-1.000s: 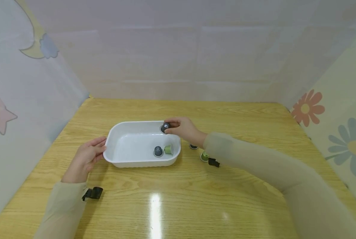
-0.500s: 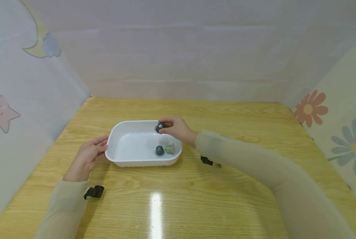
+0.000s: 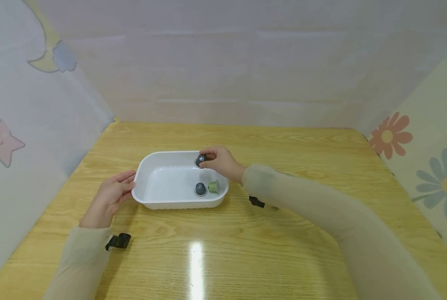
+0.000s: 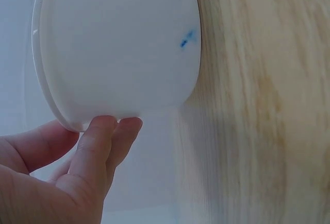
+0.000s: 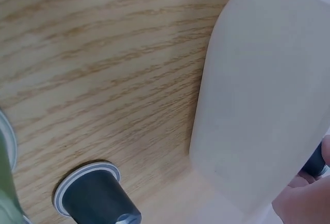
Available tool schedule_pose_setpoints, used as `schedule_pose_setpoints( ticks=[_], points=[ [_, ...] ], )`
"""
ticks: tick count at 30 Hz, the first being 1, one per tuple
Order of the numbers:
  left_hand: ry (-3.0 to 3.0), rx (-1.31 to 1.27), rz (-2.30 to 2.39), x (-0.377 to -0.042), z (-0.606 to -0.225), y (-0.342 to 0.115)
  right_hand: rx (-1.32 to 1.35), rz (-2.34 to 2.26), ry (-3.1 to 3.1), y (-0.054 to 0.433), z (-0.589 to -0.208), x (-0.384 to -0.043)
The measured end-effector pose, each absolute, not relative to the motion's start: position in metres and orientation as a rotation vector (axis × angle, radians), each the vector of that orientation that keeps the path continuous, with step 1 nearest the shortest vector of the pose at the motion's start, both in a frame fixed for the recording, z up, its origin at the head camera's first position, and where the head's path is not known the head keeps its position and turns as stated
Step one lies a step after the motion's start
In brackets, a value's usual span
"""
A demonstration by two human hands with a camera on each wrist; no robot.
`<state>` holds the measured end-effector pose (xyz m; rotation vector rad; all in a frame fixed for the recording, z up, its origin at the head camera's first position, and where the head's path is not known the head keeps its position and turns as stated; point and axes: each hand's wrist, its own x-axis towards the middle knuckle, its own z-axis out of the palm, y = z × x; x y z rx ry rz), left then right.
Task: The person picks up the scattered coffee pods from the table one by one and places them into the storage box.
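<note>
In the head view a white rectangular dish point(image 3: 167, 183) lies on the wooden table. My left hand point(image 3: 108, 198) pinches its left end, the thumb at the rim and fingertips against the outer wall. Near the far wall, inside the dish, a dark grey coffee capsule point(image 3: 199, 161) is pinched between the thumb and fingers of my right hand point(image 3: 226, 163). Another dark grey capsule point(image 3: 200, 189) stands rim down on the dish floor. Beside it a green capsule point(image 3: 213, 186) lies on its side. The dish wall hides most of the right hand in the right wrist view.
On the table right of the dish, the right wrist view has a dark capsule point(image 5: 100, 198) and, cut off at the edge, a green capsule point(image 5: 6, 188). My right forearm point(image 3: 302, 191) covers that area in the head view. Patterned cloth walls point(image 3: 230, 75) enclose the table.
My right hand has moved slightly left along the far wall of the dish with the dark capsule, then stayed nearly still. The left hand keeps its hold on the dish.
</note>
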<state>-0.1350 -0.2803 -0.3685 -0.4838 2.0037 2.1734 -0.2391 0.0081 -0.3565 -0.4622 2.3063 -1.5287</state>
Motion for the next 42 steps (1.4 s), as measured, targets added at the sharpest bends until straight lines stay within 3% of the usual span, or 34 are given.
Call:
schedule_pose_setpoints(
  ticks=[19, 42],
  points=[
    [1.978, -0.465, 2.184, -0.13, -0.371, -0.282, -0.443, -1.558, 2.292, 0.011, -0.364, -0.234],
    [2.064, -0.442, 2.11, -0.133, -0.37, -0.28, -0.436, -1.692, 2.327, 0.116, -0.336, -0.206]
  ],
)
